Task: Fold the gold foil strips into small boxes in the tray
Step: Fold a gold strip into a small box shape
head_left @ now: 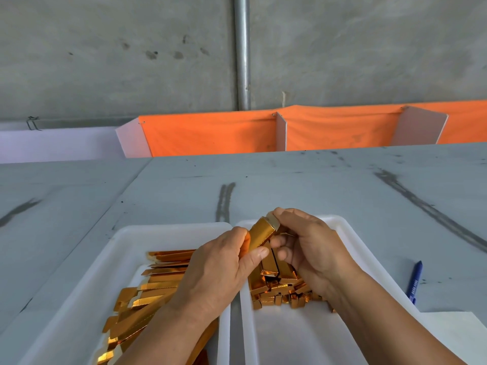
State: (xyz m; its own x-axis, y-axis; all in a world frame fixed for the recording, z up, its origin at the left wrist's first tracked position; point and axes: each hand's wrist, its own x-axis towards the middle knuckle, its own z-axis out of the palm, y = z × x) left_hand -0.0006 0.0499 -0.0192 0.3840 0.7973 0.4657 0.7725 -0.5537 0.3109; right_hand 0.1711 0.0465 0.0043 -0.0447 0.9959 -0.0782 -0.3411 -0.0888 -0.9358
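wall [105, 61]: bare grey concrete at the back, crossed by an upright metal pipe [242, 48]; orange cloth [210, 133] strung along its foot.
worktop [316, 180]: grey, streaked with dark scuffs; carries two white trays side by side at the near edge.
left tray [87, 272]: holds the flat strips [158, 285], a loose fanned heap of gold foil, not yet folded, partly hidden under the left forearm.
right tray [350, 233]: holds the finished boxes [276, 288], a jumbled gold heap towards its left side and just below the hands.
white sheet [453, 333]: lies flat at the lower right, just beside the right tray.
left hand [218, 270]: grip closed round the lower end of the held box, thumb pressed along its side.
right hand [308, 243]: grip pinching the upper end of the same piece, fingertips at the pale end flap; lower fingers curled beneath.
held box [261, 234]: long gold tube, tilted, raised between both hands above the gap between the trays; body looks formed, upper end flap not yet tucked.
pen [415, 281]: blue, alone on the worktop, right of the right tray.
progress: judged partway through; a good heap folded, a large heap of strips left.
step in hand: likely closing the end flap, then dropping the piece in the right tray.
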